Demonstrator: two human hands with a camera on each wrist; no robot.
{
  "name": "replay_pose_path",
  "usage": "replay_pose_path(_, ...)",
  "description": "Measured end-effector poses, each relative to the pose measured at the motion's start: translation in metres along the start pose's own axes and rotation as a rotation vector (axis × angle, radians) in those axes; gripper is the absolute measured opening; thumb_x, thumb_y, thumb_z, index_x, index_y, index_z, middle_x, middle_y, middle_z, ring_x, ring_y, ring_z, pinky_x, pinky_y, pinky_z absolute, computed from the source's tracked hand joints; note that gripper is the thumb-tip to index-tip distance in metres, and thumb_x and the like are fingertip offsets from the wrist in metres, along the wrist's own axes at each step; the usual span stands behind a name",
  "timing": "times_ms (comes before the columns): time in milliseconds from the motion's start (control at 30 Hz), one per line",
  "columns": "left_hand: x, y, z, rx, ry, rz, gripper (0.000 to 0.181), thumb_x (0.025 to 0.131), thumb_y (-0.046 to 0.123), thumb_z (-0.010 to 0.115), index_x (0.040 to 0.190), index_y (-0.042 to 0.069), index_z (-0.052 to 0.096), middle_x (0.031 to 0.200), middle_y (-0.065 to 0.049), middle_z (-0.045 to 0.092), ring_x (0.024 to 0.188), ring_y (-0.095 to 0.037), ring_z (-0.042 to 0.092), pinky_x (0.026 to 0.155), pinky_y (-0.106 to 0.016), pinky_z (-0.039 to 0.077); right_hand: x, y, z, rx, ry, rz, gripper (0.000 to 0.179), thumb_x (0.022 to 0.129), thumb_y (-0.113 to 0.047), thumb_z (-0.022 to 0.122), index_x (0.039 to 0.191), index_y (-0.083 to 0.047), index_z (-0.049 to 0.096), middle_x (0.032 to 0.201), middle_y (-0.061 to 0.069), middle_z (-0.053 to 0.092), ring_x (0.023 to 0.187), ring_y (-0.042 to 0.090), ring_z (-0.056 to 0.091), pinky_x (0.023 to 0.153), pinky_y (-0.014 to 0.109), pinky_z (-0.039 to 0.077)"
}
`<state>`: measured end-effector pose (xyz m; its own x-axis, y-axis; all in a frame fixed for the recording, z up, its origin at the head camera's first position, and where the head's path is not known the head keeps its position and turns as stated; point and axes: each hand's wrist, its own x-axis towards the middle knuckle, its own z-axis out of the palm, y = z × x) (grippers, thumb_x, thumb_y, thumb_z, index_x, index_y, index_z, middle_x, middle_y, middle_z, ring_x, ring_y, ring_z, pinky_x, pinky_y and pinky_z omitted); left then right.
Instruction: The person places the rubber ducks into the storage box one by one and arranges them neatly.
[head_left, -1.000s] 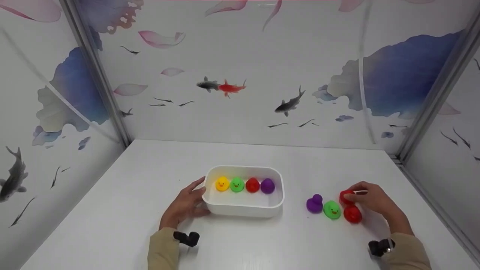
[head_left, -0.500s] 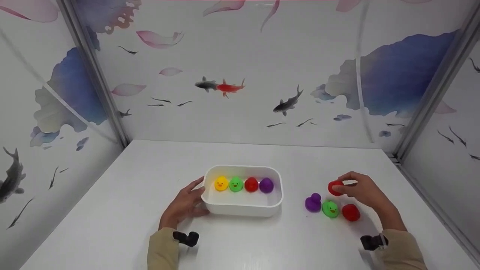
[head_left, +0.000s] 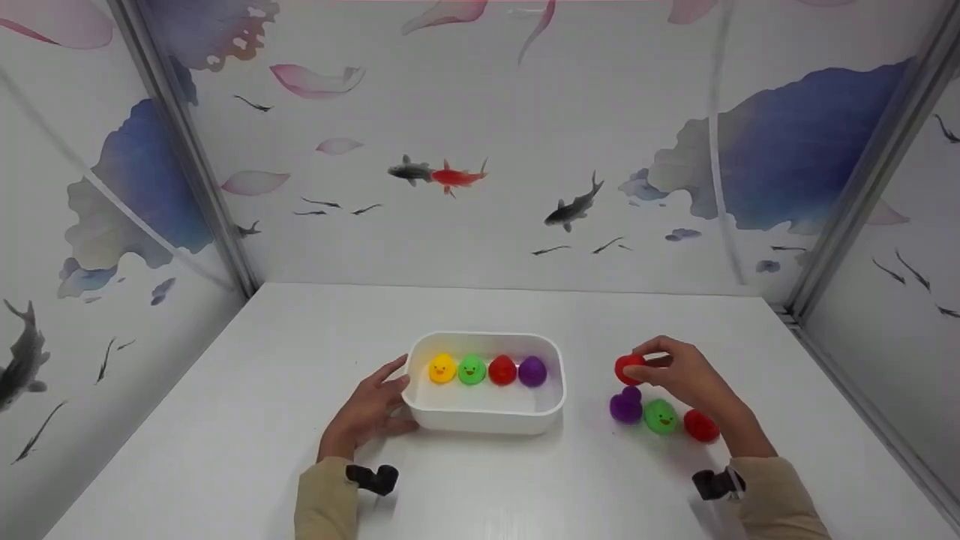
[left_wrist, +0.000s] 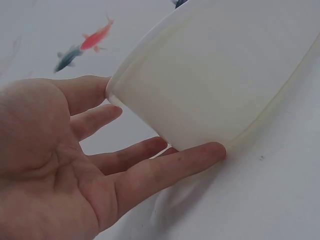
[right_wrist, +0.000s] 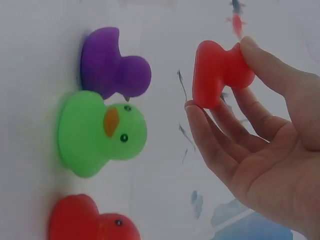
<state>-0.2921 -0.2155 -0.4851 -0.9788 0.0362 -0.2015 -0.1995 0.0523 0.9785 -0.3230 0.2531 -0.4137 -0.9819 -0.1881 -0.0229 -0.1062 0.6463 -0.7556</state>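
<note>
In the head view my right hand [head_left: 679, 371] pinches a red rubber duck [head_left: 628, 370] between thumb and fingertips, just beyond the purple duck [head_left: 625, 406]. The right wrist view shows that held red duck [right_wrist: 210, 70] raised at the level of the purple duck [right_wrist: 102, 62]. My left hand [head_left: 369, 409] lies against the left end of a white box [head_left: 487, 421]. Its fairly straight fingers [left_wrist: 170, 170] touch the box's wall and rim. Inside the box stand a yellow duck [head_left: 442, 369], a green duck [head_left: 472, 370], a red duck [head_left: 502, 370] and a purple duck [head_left: 532, 371] in a row.
Right of the box, a green duck [head_left: 661, 417] and another red duck [head_left: 701, 425] stand on the white table [head_left: 480, 487], beside the purple one. The right forearm passes close by that red duck. Printed panels [head_left: 480, 247] enclose the table's back and sides.
My right hand has lifted the red duck off its place behind the other red duck and carried it left, past the green duck. The left hand and the box stay put.
</note>
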Motion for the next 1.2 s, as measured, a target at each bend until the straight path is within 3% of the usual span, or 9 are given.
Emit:
replay_pose_path(333,0.000,0.000,-0.001,0.004,0.000,-0.016,0.059,0.102,0.033,0.055,0.157,0.028,0.034,0.156,-0.019,0.044,0.134,-0.040,0.054,0.090,-0.054,0.059,0.009,-0.037,0.031,0.028,-0.003,-0.016,0.053,0.088,-0.036,0.077,0.131,-0.008,0.061,0.135,0.021,0.061,0.128,0.043,0.058,0.098,0.049,0.057)
replay_pose_path(667,-0.003,0.001,0.000,0.007,-0.006,-0.025,0.060,0.102,0.036,0.056,0.157,0.028,0.034,0.157,-0.018,0.043,0.133,-0.038,0.056,0.091,-0.052,0.059,0.029,-0.077,0.066,0.114,-0.031,0.002,0.042,0.087,-0.031,0.078,0.122,-0.009,0.067,0.123,0.013,0.068,0.113,0.029,0.068,0.101,0.047,0.056)
replay_pose_path(967,-0.003,0.002,0.000,0.000,-0.029,0.006,0.060,0.103,0.035,0.055,0.158,0.026,0.033,0.153,-0.022,0.046,0.124,-0.034,0.063,0.092,-0.053,0.058,0.042,-0.102,0.084,0.102,-0.088,-0.027,0.039,0.088,-0.028,0.077,0.121,-0.008,0.067,0.125,0.014,0.067,0.117,0.031,0.066,0.101,0.046,0.056)
replay_pose_path(1200,-0.003,0.001,0.000,-0.003,-0.026,0.000,0.060,0.103,0.035,0.055,0.158,0.026,0.033,0.156,-0.021,0.042,0.130,-0.037,0.058,0.092,-0.053,0.059,0.052,-0.126,0.098,0.117,-0.128,-0.004,0.037,0.087,-0.026,0.079,0.118,-0.009,0.068,0.117,0.011,0.071,0.108,0.027,0.070,0.098,0.041,0.058)
